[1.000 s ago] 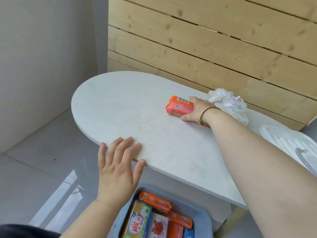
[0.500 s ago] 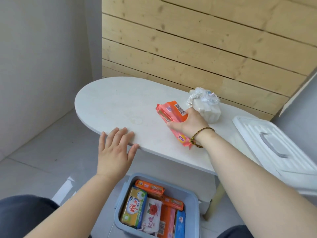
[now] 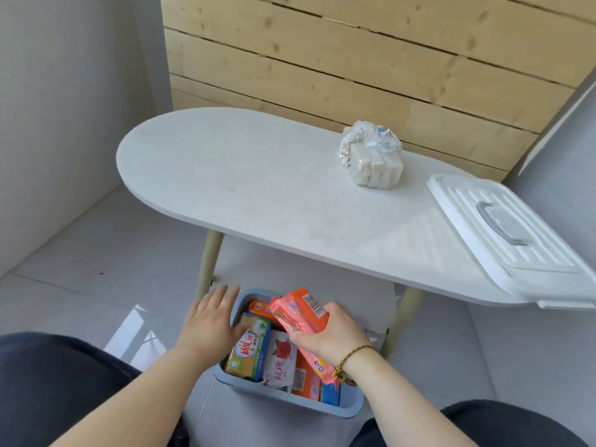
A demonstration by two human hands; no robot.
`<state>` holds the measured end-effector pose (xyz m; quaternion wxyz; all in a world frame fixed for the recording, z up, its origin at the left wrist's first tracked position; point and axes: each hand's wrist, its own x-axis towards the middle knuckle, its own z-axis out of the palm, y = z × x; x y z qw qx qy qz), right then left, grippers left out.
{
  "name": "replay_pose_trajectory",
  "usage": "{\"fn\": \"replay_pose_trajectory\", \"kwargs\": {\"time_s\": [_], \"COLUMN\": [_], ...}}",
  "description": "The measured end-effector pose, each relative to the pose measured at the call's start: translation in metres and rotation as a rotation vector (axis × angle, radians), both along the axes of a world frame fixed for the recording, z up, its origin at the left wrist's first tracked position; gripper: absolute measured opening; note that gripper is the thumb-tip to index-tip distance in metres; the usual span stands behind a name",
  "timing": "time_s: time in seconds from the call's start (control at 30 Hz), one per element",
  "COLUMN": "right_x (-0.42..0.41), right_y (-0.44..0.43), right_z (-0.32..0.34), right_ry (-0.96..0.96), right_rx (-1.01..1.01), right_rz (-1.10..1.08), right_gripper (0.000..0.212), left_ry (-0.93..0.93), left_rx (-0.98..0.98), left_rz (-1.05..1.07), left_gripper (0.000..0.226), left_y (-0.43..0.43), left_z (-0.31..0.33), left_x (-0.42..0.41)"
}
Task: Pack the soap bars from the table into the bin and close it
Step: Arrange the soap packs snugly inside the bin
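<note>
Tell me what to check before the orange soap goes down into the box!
1. Right hand has a firm hold on the orange soap pack: ok.
2. Pack is over the blue bin, not past its rim: ok.
3. Room left inside: cannot tell; the yellow-green soap and the rose soap already fill much of it.
4. Left hand is at the bin's left edge, out of the pack's way: ok.
5. Table free of soap: not ok; the wrapped white soap bundle is on it.
6. Lid ready: ok; it lies on the table's right end.
</note>
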<state>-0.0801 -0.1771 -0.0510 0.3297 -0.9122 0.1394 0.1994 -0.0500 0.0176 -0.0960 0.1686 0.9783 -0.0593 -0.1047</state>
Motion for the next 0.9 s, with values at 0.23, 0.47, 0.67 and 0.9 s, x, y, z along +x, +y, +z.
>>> {"fn": "replay_pose_trajectory", "kwargs": {"time_s": [0.23, 0.47, 0.67, 0.9], "right_x": [0.019, 0.029, 0.030, 0.036], "right_y": [0.003, 0.024, 0.039, 0.031], "right_z": [-0.090, -0.137, -0.145, -0.132], "right_ry": [0.180, 0.247, 0.206, 0.300], "right_rx": [-0.102, -0.067, -0.136, -0.212], "right_rz": [-0.297, -0.293, -0.002, 0.099], "right_gripper": [0.082, 0.091, 0.093, 0.083], "left_ry": [0.366, 0.454, 0.413, 0.398], "left_rx": [0.014, 0.111, 0.161, 0.201], "left_rz": [-0.031, -0.135, -0.148, -0.134], "left_gripper": [0.097, 0.121, 0.121, 0.116], "left_y": [-0.012, -0.013, -0.018, -0.019], "left_z": [-0.049, -0.070, -0.078, -0.075], "left_x": [-0.003, 0.002, 0.005, 0.002]}}
